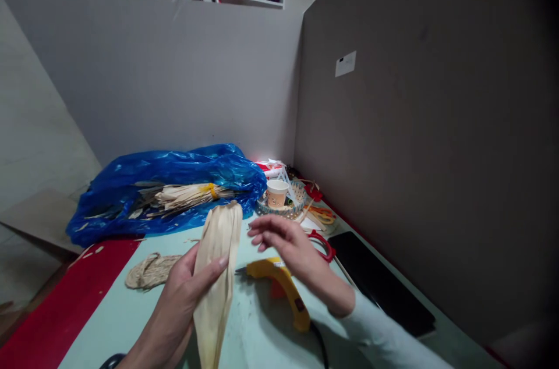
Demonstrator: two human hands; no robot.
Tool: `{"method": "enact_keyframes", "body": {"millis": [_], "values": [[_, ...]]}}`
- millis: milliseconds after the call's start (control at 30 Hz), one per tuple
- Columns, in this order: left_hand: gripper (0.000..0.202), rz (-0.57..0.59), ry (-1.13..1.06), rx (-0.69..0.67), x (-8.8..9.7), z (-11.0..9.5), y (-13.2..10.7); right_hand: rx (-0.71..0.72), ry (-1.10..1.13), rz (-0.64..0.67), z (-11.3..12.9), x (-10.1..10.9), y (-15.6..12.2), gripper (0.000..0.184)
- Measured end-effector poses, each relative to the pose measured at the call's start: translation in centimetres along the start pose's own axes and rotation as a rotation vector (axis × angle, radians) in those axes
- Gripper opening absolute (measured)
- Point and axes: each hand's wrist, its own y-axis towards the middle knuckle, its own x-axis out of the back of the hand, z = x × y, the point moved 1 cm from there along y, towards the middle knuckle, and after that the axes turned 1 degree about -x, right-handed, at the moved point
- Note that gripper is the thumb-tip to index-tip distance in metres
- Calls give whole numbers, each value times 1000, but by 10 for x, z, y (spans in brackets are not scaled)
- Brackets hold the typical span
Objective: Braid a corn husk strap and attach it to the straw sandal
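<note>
A long, pale dried corn husk [218, 235] stands nearly upright in my left hand [181, 293], its thumb pressed across the front and the fingers behind. To the right of the husk, apart from it, my right hand [283, 241] hovers with fingers loosely bent and nothing visible in them. Below that hand lies a yellow hot glue gun [273, 270], its metal nozzle pointing left toward the husk. A flat woven straw piece [151, 271], shaped like a shoe sole, rests on the table left of my left hand.
Behind, a blue plastic bag [131, 174] holds a tied bundle of husks [187, 195]. A paper cup [276, 194] stands in a woven basket [299, 197]. Red scissor-like handles [325, 248] and a flat black object [379, 281] lie right. Grey partitions [393, 101] border the table.
</note>
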Motion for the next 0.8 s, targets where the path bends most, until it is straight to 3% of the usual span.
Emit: {"method": "enact_keyframes", "body": {"millis": [100, 200, 333, 467, 800], "values": [[64, -7, -24, 20, 2, -2, 1, 27, -356, -16, -4, 45, 14, 24], [65, -9, -32, 25, 2, -2, 1, -22, -723, 92, -20, 72, 23, 11], [65, 10, -45, 13, 2, -4, 0, -52, -1069, 237, -47, 69, 25, 25], [64, 43, -46, 5, 3, -5, 1, -31, -1269, 278, -59, 60, 25, 29], [68, 40, -69, 21, 8, -1, 7, -22, -1365, 254, -64, 69, 14, 28]]}}
